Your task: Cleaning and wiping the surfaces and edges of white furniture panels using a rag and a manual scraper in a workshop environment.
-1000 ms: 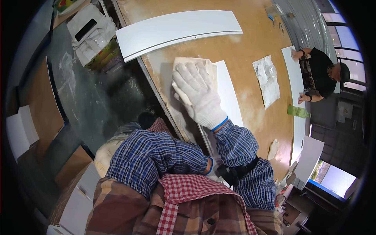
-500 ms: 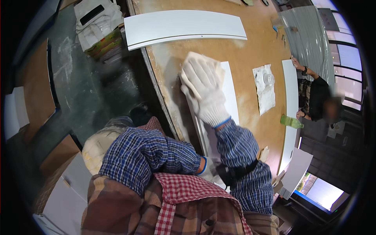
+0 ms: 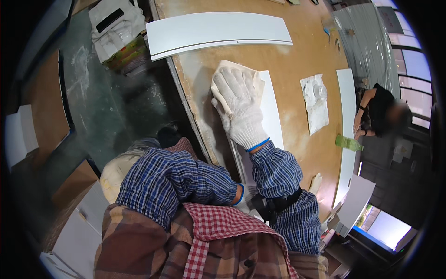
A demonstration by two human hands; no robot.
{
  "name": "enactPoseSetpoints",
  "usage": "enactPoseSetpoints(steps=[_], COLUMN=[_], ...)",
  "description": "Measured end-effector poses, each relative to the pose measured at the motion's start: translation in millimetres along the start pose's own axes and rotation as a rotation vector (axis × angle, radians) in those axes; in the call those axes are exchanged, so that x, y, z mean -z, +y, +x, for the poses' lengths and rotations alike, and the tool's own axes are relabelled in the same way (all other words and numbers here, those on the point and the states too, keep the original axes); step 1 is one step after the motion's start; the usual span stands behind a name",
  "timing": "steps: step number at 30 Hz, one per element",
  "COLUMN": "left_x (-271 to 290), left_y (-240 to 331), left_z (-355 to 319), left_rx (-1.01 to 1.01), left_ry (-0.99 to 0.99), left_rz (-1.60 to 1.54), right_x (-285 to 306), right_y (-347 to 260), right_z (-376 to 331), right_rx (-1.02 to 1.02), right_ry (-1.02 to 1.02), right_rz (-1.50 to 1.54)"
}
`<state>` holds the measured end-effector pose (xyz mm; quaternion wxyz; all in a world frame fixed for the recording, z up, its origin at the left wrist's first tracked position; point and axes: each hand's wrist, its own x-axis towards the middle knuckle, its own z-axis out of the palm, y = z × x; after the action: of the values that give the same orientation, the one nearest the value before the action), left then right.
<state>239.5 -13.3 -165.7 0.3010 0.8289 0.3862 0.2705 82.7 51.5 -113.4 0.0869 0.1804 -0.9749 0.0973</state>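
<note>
My right hand (image 3: 240, 104), in a white knit glove, presses a cream-coloured cloth (image 3: 255, 76) onto the far end of a long white panel (image 3: 272, 104). Its thumb is tucked around a fold of the cloth, which sticks out past the fingers. The panel lies on the tan worktable (image 3: 195, 93) close to its left edge, and my right arm covers much of it. Low down, my left hand (image 3: 245, 201), also gloved, rests by the panel's near end. My right forearm and its black strap hide the left fingers.
Across the table's far end lies another white panel (image 3: 218, 35). To the right are a white sheet (image 3: 316, 111) with a small clear container, a green bottle (image 3: 348, 142) and a third panel (image 3: 344, 93). A co-worker (image 3: 376, 111) leans in there. A box (image 3: 125, 56) stands left.
My right hand and the cloth have shifted slightly left along the panel's far end. The co-worker's hands have come together near the green bottle. My left hand stays about where it was.
</note>
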Motion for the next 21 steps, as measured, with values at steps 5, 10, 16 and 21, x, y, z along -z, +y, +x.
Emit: enactPoseSetpoints(steps=[5, 10, 16, 21], left_x=[18, 1, 10, -6], left_y=[4, -2, -1, -8], left_z=[-14, -3, -3, 2], left_rx=[0.074, 0.067, 0.023, 0.005], left_ry=[-0.026, -0.012, -0.082, 0.062], left_rz=[-0.068, -0.036, 0.011, -0.001], right_x=[14, 19, 20, 24], right_y=[-18, -12, -14, -10], right_z=[-65, -34, -32, -15], right_rx=[-0.066, -0.061, -0.028, -0.037], right_ry=[-0.035, -0.100, -0.138, -0.171], right_rz=[0.032, -0.049, 0.009, -0.029])
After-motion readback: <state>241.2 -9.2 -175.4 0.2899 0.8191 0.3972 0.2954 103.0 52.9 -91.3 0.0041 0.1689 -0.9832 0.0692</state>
